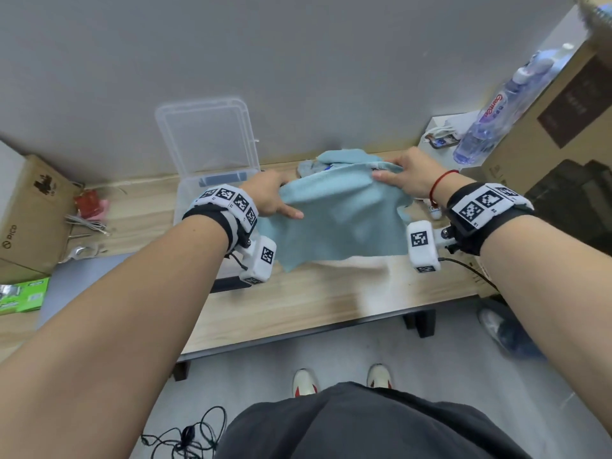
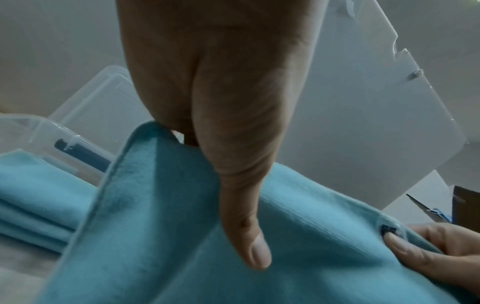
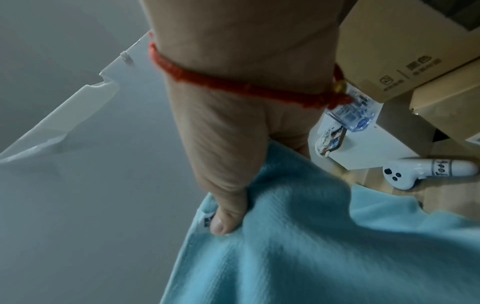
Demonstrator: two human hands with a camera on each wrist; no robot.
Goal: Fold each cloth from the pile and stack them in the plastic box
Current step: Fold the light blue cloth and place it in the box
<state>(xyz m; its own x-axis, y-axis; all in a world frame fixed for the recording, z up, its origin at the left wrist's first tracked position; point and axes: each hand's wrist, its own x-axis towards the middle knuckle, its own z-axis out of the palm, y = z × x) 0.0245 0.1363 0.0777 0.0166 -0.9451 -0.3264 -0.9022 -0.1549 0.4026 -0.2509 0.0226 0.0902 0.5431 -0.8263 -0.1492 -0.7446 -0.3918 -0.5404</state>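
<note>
A light blue cloth (image 1: 341, 220) hangs above the wooden table between both hands. My left hand (image 1: 275, 197) pinches its left top corner, thumb (image 2: 246, 236) on the front of the cloth (image 2: 182, 226). My right hand (image 1: 404, 177) pinches the right top corner (image 3: 285, 236), thumb (image 3: 223, 222) beside a small label. Behind it lies the pile (image 1: 334, 160) of pale blue and grey cloths. The clear plastic box (image 1: 192, 193) stands at the left with its lid (image 1: 205, 134) raised; folded blue cloths (image 2: 33, 201) lie inside it.
Cardboard boxes (image 1: 546, 127) and a water bottle (image 1: 490, 117) stand at the right, with a white controller (image 3: 426, 170) on the table. At the left are a brown box (image 1: 26, 220) and small clutter. The table's front edge (image 1: 298, 336) is near my legs.
</note>
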